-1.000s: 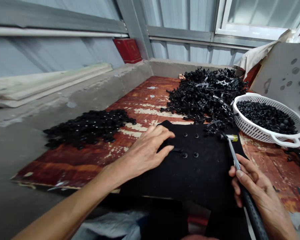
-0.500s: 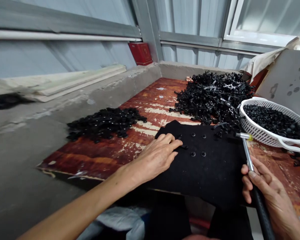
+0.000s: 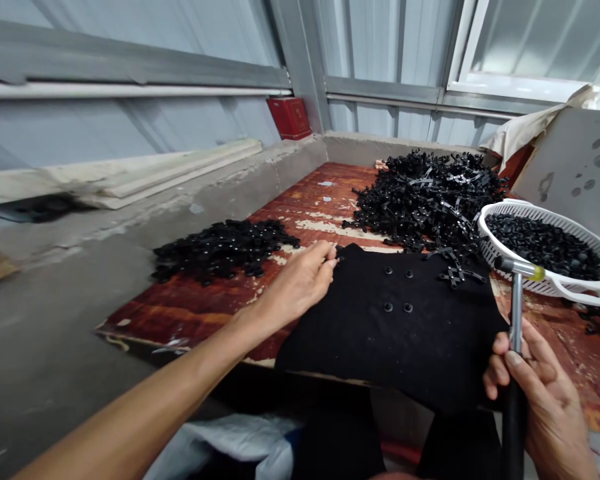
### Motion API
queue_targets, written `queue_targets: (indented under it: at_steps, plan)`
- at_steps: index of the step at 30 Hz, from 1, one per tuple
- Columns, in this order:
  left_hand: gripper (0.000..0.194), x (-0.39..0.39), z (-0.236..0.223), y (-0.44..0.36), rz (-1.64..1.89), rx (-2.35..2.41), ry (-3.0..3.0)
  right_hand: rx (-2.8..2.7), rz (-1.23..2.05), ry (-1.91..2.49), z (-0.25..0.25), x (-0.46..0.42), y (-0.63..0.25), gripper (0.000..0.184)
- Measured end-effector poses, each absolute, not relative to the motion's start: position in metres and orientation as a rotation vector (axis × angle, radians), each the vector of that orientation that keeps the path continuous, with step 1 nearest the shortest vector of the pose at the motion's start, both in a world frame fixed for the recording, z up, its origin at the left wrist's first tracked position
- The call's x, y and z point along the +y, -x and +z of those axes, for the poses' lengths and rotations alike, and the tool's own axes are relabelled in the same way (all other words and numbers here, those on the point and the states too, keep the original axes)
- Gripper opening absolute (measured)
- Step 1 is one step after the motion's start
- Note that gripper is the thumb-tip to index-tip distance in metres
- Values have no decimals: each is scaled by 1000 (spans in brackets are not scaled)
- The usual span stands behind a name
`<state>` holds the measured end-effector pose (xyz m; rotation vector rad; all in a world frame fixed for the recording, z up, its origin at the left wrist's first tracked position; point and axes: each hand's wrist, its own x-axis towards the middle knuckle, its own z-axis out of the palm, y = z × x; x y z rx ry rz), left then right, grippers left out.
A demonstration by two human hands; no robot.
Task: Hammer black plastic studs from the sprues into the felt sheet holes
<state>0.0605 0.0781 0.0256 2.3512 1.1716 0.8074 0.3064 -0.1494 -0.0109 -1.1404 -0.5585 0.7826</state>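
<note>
My left hand (image 3: 300,280) is closed at the left edge of a black cloth (image 3: 350,340), its fingertips pinched on a small black part (image 3: 338,251), mostly hidden by the fingers. My right hand (image 3: 545,393) grips a small hammer (image 3: 517,307) by its dark handle, with the head up; one face is black, the other yellow. Several round black studs (image 3: 389,307) stand in a small group on the cloth. A few jointed black parts (image 3: 457,270) lie at its far right edge.
A heap of similar black parts (image 3: 425,193) rises at the back of the red-brown table (image 3: 170,310). To the left lies a lower pile of black pieces (image 3: 225,250). A white basket (image 3: 575,288) of small black pieces stands at the right. A concrete ledge (image 3: 205,200) borders the left.
My left hand has lifted the small black part off the cloth and moved left and away from me. The hammer head has shifted right and now stands more upright. The view has tilted slightly.
</note>
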Motion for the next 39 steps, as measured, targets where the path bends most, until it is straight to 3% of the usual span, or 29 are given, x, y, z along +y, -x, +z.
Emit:
queue_targets:
  at_steps: [5,14,17,25,29,39]
  plan:
    - [22,74,38,-58,740,1155,-1574,-581,824,1163,-8,-151,-306,43]
    - [33,51,45,-53,591,939,-1203,-625,871,1247,-6,-154,-306,41]
    - [30,42,43,-57,441,963,-1296,-740,941,1329,-6,-159,-308,34]
    - [30,26,32,-77,201,889,-2009,-944,1129,1434,2,-164,-301,38]
    - [24,29,22,-81,201,893,-1929,-936,1128,1495,0,-166,-300,39]
    - [30,29,30,-91,135,933,-1813,-908,1139,1526,-2,-167,-300,40]
